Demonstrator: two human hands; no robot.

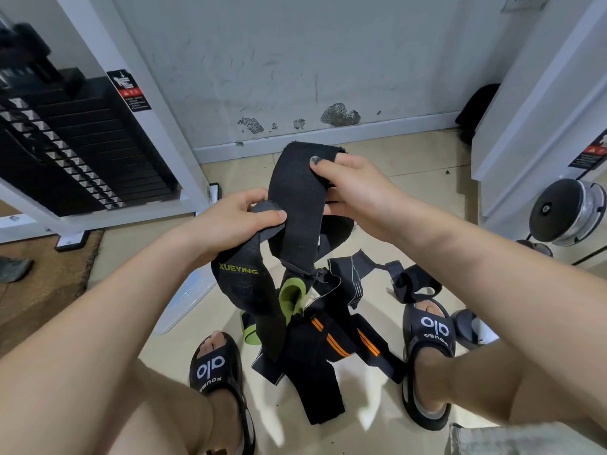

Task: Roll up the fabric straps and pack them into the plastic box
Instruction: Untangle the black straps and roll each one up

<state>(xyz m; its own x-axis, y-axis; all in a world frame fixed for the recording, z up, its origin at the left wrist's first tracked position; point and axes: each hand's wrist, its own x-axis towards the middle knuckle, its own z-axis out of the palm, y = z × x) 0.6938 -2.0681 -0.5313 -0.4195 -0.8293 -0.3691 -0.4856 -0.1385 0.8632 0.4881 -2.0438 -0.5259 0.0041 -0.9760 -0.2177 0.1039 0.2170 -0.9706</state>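
Observation:
Both my hands hold one black fabric strap [297,192] up over the floor. My right hand [354,188] pinches its wide upper end, thumb on the front. My left hand [236,218] grips a lower fold, from which a loop printed "XUEYING" [243,284] hangs with a green lining [290,298]. Beneath, between my feet, lies a heap of loose black straps [328,353], some with orange stripes. A clear plastic box [189,298] lies on the floor to the left, partly hidden behind my left forearm.
A white weight machine with a black plate stack [75,146] stands at the left. A second white frame [538,103] and a round chrome weight [568,211] are at the right. The wall [295,60] is ahead. My sandalled feet [216,362] flank the heap.

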